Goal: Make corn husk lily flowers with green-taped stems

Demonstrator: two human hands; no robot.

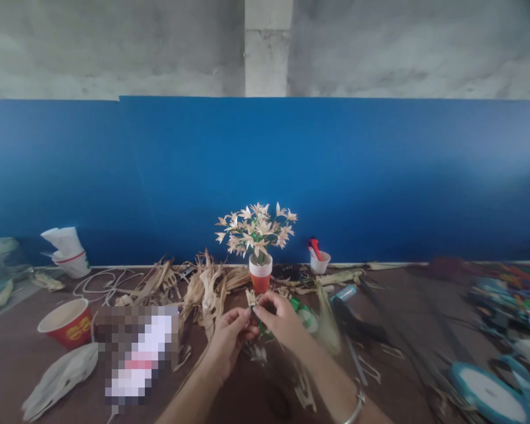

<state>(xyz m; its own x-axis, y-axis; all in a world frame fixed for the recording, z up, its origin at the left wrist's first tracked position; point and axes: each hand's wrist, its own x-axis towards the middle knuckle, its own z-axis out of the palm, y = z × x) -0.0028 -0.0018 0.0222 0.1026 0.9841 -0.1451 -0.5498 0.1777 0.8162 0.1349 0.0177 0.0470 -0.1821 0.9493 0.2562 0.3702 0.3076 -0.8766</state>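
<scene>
Both hands meet at the middle of the table, pinching a small pale corn husk flower (250,297) by its base. My left hand (230,337) has its thumb and fingers closed just below the petals. From the other side, my right hand (281,318) closes thumb and forefinger at the same spot. A strip of green tape (263,330) shows beneath the fingers; how it runs round the stem is hidden. Close behind stands a red and white cup (260,275) full of finished husk flowers (258,228). A green tape roll (308,319) lies beside my right hand.
Dried corn husks (207,288) are heaped left of centre. A red paper bowl (68,325) and a blurred-out white object (143,356) lie leftward. At the back sits a white cup (320,262) with a red-handled tool. A blue ribbon spool (488,393) lies at right.
</scene>
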